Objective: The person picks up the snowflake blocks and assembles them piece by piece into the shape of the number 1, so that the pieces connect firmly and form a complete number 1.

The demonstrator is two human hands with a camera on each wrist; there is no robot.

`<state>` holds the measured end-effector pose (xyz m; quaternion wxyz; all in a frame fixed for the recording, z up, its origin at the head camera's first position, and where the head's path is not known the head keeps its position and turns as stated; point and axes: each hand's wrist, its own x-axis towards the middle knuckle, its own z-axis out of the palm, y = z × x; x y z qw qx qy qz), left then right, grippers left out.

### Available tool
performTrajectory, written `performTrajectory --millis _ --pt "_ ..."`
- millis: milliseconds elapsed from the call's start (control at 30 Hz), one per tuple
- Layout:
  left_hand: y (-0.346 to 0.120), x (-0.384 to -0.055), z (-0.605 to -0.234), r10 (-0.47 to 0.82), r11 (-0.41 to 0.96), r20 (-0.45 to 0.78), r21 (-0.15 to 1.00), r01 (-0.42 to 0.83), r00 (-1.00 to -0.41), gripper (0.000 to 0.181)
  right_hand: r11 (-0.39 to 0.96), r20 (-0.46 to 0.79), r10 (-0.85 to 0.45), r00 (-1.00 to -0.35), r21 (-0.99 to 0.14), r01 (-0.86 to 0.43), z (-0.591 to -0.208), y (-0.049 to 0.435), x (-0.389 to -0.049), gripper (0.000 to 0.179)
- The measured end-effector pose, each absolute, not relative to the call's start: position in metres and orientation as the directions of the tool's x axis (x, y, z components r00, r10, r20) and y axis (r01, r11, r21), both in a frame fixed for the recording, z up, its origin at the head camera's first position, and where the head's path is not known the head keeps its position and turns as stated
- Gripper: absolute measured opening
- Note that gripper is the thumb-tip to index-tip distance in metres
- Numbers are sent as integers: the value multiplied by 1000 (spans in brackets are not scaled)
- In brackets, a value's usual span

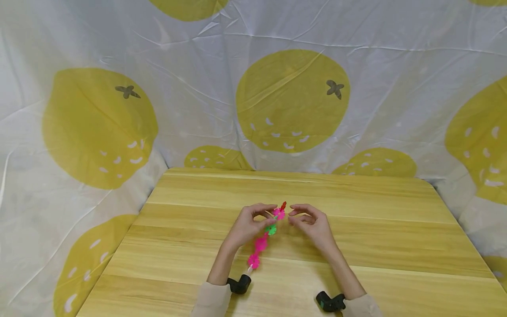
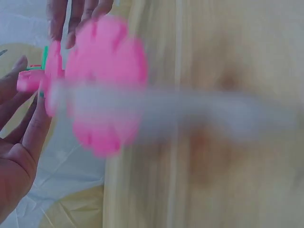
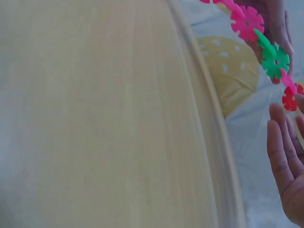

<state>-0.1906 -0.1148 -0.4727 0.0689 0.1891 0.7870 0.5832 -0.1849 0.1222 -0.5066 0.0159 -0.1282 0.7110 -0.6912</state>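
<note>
A chain of slotted flower-shaped plastic discs (image 1: 260,243) slants above the table, mostly pink with a green disc (image 3: 275,61) among them. A small red disc (image 3: 289,100) forms its far end, and a whitish piece (image 2: 190,111), blurred up close, its near end. My left hand (image 1: 247,224) pinches the chain between thumb and fingers near the green disc and the upper pink disc (image 1: 279,214). Just right of the red end, my right hand (image 1: 314,224) has its fingers gently bent and extended, with a small gap to the chain in the head view.
The wooden table (image 1: 376,246) lies beneath both hands. A pale curtain (image 1: 198,88) with yellow fruit prints hangs behind it and along its sides. Black wrist cameras are strapped to the left wrist (image 1: 240,285) and the right wrist (image 1: 330,302).
</note>
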Motion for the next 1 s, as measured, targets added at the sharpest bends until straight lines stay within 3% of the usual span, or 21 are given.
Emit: performTrajectory --millis 400,667,1000 --pt "-103 -192 -478 293 149 141 970 191 -946 49 -19 92 -403 -910 -996 -92 -509 107 -181 36" --pt "-100 -192 -481 292 103 126 981 162 -948 65 -32 49 -367 -929 -999 -40 -509 105 -180 38" --pt "-102 -194 -487 336 177 90 972 156 -938 61 45 47 -358 -933 -997 -67 -509 106 -180 31"
